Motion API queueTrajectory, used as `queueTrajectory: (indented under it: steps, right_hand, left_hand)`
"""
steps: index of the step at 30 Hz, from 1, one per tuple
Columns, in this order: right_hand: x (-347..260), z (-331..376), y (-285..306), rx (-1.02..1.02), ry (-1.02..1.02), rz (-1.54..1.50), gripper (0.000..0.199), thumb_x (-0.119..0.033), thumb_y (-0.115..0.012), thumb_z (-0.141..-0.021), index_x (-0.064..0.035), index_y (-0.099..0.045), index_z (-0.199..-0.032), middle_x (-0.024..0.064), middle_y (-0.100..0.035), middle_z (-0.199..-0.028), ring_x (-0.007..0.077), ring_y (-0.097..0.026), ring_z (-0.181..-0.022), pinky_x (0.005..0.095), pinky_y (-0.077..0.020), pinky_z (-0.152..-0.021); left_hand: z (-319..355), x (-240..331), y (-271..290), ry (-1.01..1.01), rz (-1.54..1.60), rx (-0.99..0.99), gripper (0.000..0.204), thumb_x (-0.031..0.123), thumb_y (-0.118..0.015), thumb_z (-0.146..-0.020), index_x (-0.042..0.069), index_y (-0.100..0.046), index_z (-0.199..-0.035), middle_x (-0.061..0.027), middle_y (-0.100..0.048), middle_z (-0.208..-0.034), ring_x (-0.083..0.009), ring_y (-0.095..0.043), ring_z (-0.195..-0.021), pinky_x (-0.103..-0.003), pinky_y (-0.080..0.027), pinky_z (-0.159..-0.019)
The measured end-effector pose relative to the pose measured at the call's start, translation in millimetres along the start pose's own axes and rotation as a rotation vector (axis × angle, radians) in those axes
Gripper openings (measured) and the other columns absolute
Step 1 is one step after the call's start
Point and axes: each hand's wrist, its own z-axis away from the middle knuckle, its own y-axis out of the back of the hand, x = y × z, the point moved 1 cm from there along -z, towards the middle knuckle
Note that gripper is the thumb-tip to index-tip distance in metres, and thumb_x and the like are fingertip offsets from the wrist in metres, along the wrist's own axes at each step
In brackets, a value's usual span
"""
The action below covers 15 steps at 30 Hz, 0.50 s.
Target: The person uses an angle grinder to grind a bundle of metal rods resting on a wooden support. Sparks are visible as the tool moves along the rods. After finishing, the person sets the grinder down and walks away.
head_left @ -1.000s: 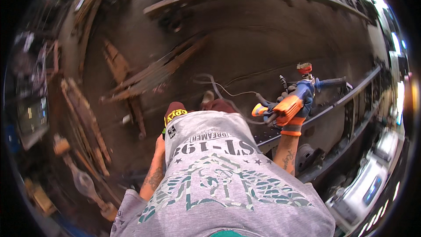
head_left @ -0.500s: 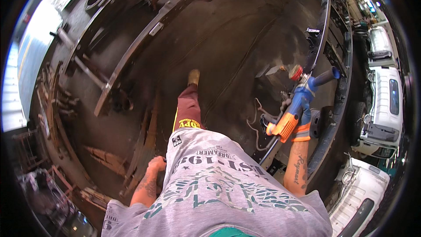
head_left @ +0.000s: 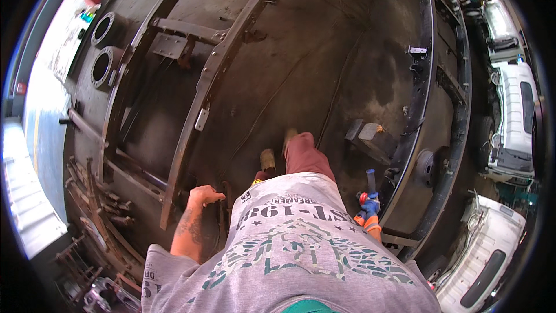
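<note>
My right hand (head_left: 371, 206), in a blue glove with an orange cuff, hangs low beside my right hip. It is closed on an angle grinder (head_left: 364, 198) with a blue side handle, a red part at the head and an orange body. My shirt and arm hide much of the tool. Just right of the grinder runs a dark steel vehicle frame (head_left: 418, 117). My left hand (head_left: 204, 195) is bare, its fingers curled and seemingly holding nothing. It hangs near the end of a rusty frame rail (head_left: 186, 139) on my left.
A block-like stand (head_left: 376, 142) sits on the floor by the right frame. Cables (head_left: 331, 101) cross the floor ahead. Two ring-shaped parts (head_left: 105, 67) lie beyond the left frame. Rusty bars (head_left: 95, 211) are piled at left; white truck cabs (head_left: 515, 119) line the right.
I have stepped forward, and the frames have shifted back toward me. My right hand with the grinder has dropped back from in front to beside my hip. My left hand has swung forward slightly.
</note>
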Motion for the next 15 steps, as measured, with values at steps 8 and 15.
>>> queueTrajectory:
  steps: [8,15]
  right_hand:
    - [-88,-21,-135,0.192,-0.142,-0.04,0.033,-0.017,-0.093,-0.076,-0.0098,-0.071,-0.099,0.0053,-0.065,-0.082,0.0246,-0.065,-0.069,0.0421,-0.0563,-0.065]
    - [-293,-102,-215,0.273,-0.179,-0.178,0.035,-0.016,-0.094,-0.074,-0.0099,-0.073,-0.101,0.0035,-0.065,-0.084,0.0224,-0.063,-0.07,0.0412,-0.0556,-0.065]
  left_hand:
    - [-74,110,259,0.052,-0.077,-0.149,0.075,0.066,-0.058,-0.088,0.0,-0.079,-0.117,-0.0227,-0.079,-0.118,-0.0389,-0.074,-0.116,-0.046,-0.056,-0.101]
    - [-157,246,445,-0.328,0.104,0.166,0.052,0.046,-0.058,-0.096,-0.002,-0.078,-0.104,-0.0224,-0.078,-0.097,-0.0348,-0.077,-0.095,-0.044,-0.057,-0.088]
